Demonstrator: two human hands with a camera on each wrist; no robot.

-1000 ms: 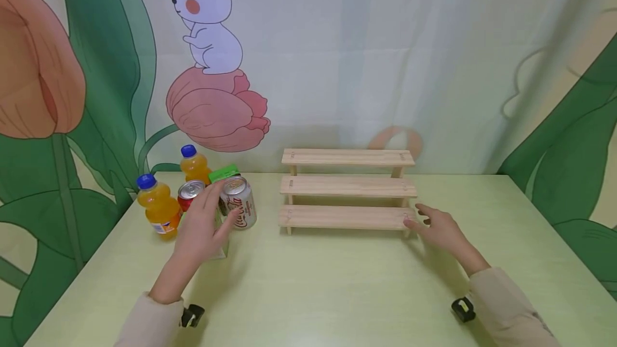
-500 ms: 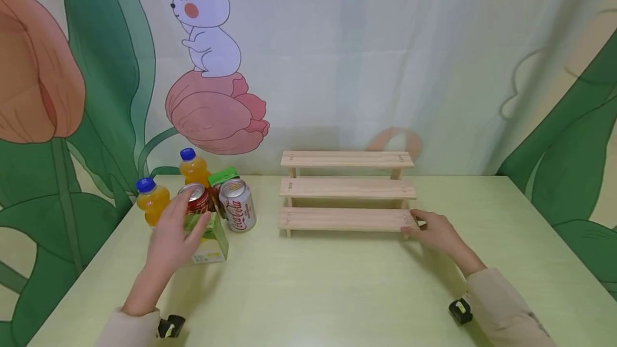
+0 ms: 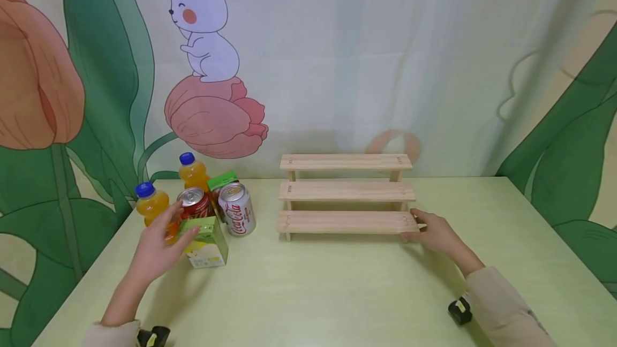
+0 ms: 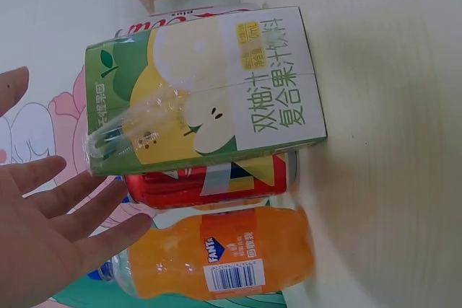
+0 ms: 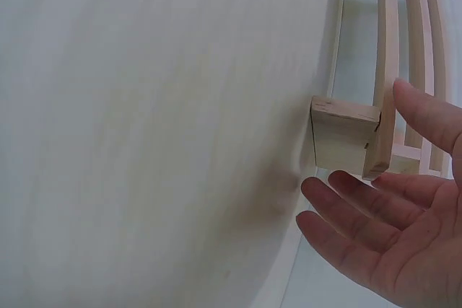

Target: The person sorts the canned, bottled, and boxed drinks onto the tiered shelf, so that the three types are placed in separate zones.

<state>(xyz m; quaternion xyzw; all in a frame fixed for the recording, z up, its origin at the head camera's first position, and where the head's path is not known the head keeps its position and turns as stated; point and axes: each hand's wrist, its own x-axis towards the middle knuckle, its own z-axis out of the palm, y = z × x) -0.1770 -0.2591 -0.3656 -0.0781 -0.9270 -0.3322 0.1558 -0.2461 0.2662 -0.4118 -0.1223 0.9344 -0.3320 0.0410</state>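
Observation:
My left hand (image 3: 156,250) hovers at the left of a green-topped juice carton (image 3: 207,248), its fingers spread. In the left wrist view, the fingertips (image 4: 131,227) lie near the carton's top, with nothing held; whether they touch it is unclear. Behind the carton stand a red can (image 3: 195,205) and a silver Coca-Cola can (image 3: 237,210). Two orange Fanta bottles (image 4: 224,254) with blue caps stand alongside. My right hand (image 3: 436,234) is at the right end of a three-tier wooden rack (image 3: 347,222); its thumb (image 5: 426,110) touches the lowest board, the other fingers extended beside the board's end.
Another green-topped carton (image 3: 223,180) is partly hidden behind the silver can. The pale table (image 3: 328,293) ends at a printed curtain (image 3: 313,68) behind the rack. Black wrist cameras (image 3: 460,310) hang below both sleeves.
My left hand has moved left and back toward me, from in front of the silver can to the carton's left. My right hand has moved slightly closer round the rack's lowest corner.

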